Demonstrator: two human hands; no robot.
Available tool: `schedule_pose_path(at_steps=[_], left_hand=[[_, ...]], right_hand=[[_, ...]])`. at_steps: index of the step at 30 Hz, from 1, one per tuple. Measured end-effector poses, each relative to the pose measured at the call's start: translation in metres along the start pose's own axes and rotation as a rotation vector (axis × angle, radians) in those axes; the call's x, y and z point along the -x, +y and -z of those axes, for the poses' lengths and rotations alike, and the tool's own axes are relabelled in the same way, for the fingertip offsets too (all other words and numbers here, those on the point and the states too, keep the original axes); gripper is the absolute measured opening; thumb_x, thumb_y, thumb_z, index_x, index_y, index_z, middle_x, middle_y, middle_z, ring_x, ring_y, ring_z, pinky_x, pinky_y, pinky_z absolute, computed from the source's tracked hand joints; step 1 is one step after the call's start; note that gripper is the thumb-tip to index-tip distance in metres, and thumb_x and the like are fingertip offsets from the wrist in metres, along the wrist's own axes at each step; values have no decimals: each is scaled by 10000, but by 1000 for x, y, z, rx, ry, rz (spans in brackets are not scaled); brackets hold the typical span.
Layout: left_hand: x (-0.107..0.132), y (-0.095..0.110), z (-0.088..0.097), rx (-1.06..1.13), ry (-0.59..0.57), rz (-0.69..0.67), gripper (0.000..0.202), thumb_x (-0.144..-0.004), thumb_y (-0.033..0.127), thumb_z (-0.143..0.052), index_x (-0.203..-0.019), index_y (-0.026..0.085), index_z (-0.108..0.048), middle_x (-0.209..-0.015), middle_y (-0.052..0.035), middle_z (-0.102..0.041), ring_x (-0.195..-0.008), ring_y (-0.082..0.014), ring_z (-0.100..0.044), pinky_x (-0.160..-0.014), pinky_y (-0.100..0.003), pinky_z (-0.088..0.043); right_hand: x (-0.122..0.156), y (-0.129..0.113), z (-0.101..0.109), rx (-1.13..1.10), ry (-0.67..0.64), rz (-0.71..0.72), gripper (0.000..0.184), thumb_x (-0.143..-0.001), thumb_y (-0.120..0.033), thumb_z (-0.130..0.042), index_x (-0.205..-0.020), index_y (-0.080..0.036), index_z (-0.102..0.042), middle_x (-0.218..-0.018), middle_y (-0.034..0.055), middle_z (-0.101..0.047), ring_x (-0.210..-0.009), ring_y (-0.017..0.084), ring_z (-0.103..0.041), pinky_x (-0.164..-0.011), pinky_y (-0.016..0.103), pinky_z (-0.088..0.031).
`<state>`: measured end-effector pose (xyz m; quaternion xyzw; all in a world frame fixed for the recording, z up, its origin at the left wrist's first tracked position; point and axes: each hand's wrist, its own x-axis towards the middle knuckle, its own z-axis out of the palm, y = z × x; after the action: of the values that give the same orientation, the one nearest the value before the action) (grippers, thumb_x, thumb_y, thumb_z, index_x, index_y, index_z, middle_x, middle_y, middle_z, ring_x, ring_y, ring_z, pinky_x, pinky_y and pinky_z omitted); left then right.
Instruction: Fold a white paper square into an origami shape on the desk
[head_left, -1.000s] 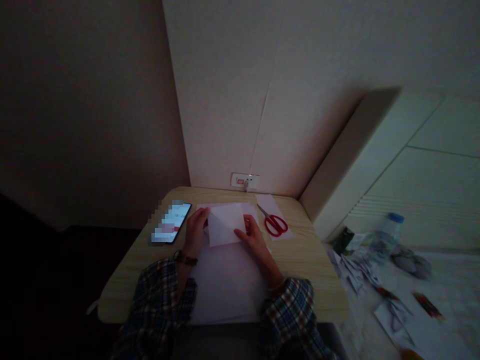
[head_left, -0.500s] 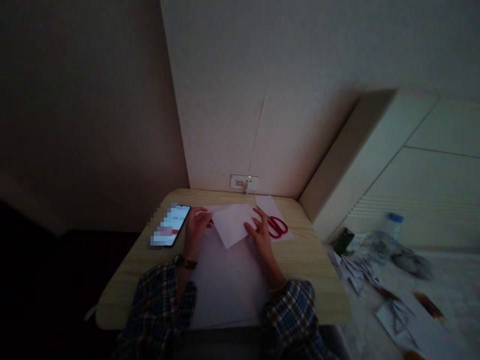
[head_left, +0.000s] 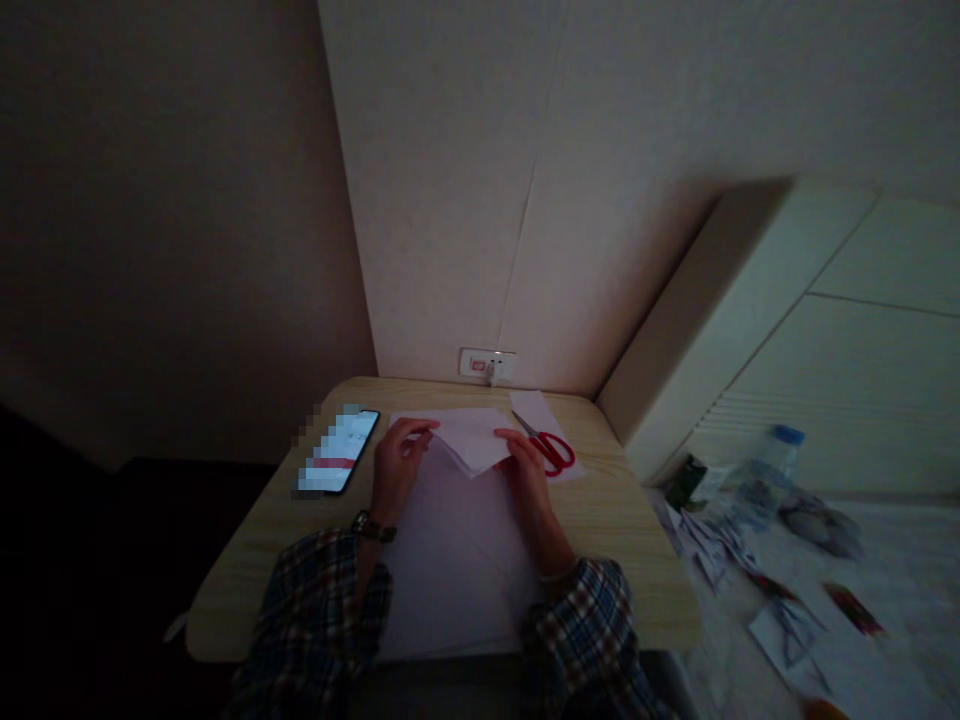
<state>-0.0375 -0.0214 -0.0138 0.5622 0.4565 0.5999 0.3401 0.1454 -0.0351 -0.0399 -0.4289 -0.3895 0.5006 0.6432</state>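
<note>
Between my hands is a folded piece of white paper (head_left: 471,450), its lower corner pointing toward me. My left hand (head_left: 399,462) pinches its left corner between thumb and fingers. My right hand (head_left: 523,464) grips the right corner, thumb on top and the other fingers partly hidden. Beneath lies a large white sheet (head_left: 457,570) that reaches to the table's near edge. Just right of my right hand, red-handled scissors (head_left: 553,450) rest on a narrow strip of white paper (head_left: 531,402), blades slightly apart.
A lit phone (head_left: 349,455) lies on the wooden table (head_left: 622,560) at the left. A wall socket (head_left: 487,364) with a plug sits behind the table. On the lower surface at right are a plastic bottle with a blue cap (head_left: 784,455), paper scraps (head_left: 705,545) and a small dark packet (head_left: 686,480).
The folded paper has turned in my hands, and its lower corner has shifted right and away from me. My right hand has moved slightly nearer and its fingers have closed more on the paper.
</note>
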Motion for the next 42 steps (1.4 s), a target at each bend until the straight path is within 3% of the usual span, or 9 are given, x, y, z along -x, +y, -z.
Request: schedule_pose_path(at_steps=[4,7,11,17,27,31,35,38,42], left_hand=[[-1,3,1,-48,97,-44,100,-671,296,-642,-706,216,-691,-815,-28,-578,-830,-192,-541,-752,-289,-455],[0,5,2,-21,186,-87,96,-648,307,-670,-663,213,-667,-834,-26,-579,-881,-200,-534,-834,-309,-434],[2,9,1,85,142,8,107,-699,304,-625,-713,199,-638,-746,-11,-611,-716,-164,-565,-702,-272,-459],[1,4,0,106,95,122,167,-671,337,-652,-722,178,-641,-626,11,-610,-550,-133,-555,-557,-241,-433],[0,-1,-1,122,41,212,221,-623,358,-686,-717,161,-653,-597,2,-626,-517,-126,-562,-509,-231,-454],[-1,1,-2,129,38,238,237,-589,367,-706,-697,161,-659,-593,2,-622,-507,-126,-554,-497,-235,-456],[-2,-3,-3,179,66,249,248,-576,363,-721,-694,153,-663,-656,-3,-632,-539,-115,-550,-517,-226,-455],[-1,-7,-2,236,56,276,284,-588,382,-722,-737,145,-674,-758,-26,-654,-633,-131,-575,-571,-234,-472],[0,-11,-1,342,11,291,322,-623,391,-703,-827,141,-685,-874,-51,-672,-744,-152,-595,-639,-248,-476]], right_hand=[[2,-2,-1,-81,-73,-4,199,-698,-263,-490,-827,-193,-625,-924,44,-641,-619,142,-541,-507,255,-432],[-1,1,0,-120,-111,-10,161,-677,-252,-477,-785,-183,-576,-731,38,-646,-506,128,-496,-451,243,-376],[-4,5,2,-24,-59,47,101,-692,-275,-486,-649,-197,-535,-540,-27,-486,-443,101,-380,-429,226,-323],[-1,3,-2,12,-25,40,182,-716,-294,-493,-842,-209,-594,-895,17,-602,-610,121,-490,-519,236,-399],[2,-1,-3,-48,-38,11,435,-809,-529,-398,-1128,-248,-490,-1146,65,-563,-901,194,-575,-594,263,-473],[1,0,-1,95,4,77,377,-741,-427,-568,-1073,-256,-517,-972,23,-591,-774,166,-554,-599,253,-446],[1,-1,3,189,30,140,138,-749,-361,-575,-761,-224,-567,-639,-22,-492,-584,136,-461,-544,247,-375],[-1,-1,4,225,33,160,152,-753,-350,-566,-683,-216,-548,-580,-35,-451,-545,131,-429,-529,250,-342],[-1,0,3,186,27,129,141,-728,-336,-587,-742,-199,-560,-576,-48,-465,-520,113,-419,-507,238,-316]])
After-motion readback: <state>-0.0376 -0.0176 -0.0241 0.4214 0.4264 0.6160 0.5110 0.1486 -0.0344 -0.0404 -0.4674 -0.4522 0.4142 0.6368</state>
